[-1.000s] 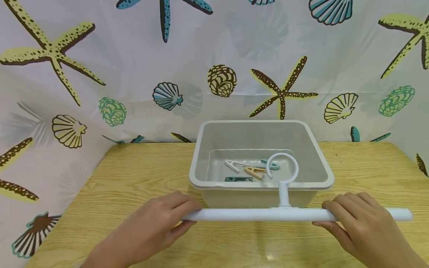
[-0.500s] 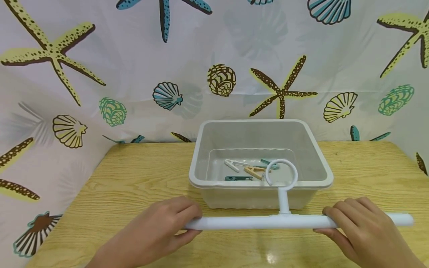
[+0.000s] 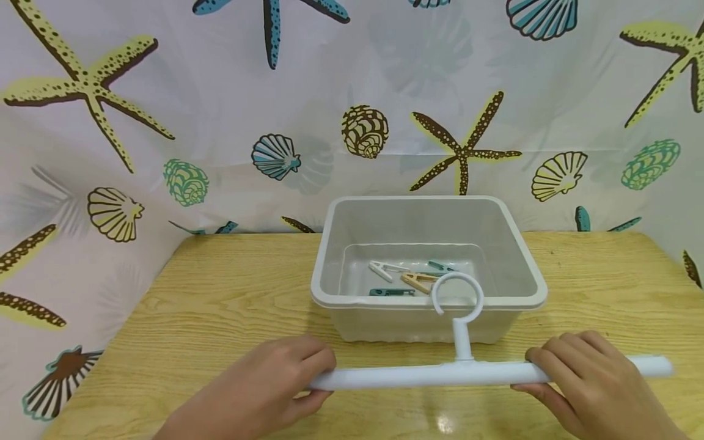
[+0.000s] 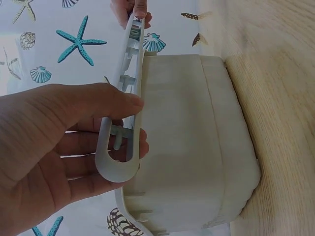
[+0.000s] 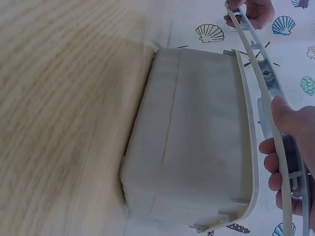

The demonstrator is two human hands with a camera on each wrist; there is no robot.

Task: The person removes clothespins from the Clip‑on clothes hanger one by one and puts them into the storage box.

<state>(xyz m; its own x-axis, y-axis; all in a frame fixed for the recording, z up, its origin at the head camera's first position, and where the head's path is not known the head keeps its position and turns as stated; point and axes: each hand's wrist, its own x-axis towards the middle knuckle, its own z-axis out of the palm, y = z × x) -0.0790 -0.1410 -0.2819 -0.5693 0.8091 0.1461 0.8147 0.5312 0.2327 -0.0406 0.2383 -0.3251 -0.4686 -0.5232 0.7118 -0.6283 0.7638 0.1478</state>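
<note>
A white plastic hanger (image 3: pixel 407 376) with a ring-shaped hook (image 3: pixel 480 300) is held level across the front of me. My left hand (image 3: pixel 269 385) grips its left end, thumb below and fingers over the top. Towards the other end, my right hand (image 3: pixel 594 379) grips the bar, whose tip sticks out past it. In the left wrist view the hanger's underside (image 4: pixel 118 172) is hollow, with cross ribs and small prongs. The hook overlaps the front rim of a whitish plastic bin (image 3: pixel 357 302). Inside lie a white clothespin (image 3: pixel 381 271), an orange clothespin (image 3: pixel 414 282) and teal ones (image 3: pixel 392 293).
The bin stands on a wood-grain table (image 3: pixel 236 281), near its back edge. A white curtain (image 3: pixel 319 73) printed with starfish and shells hangs behind the table and along both sides.
Both hands have brought the hanger down in the head view, away from the bin. Its left end dips slightly now, and the hook has dropped from over the clothespins to the bin's front rim.
</note>
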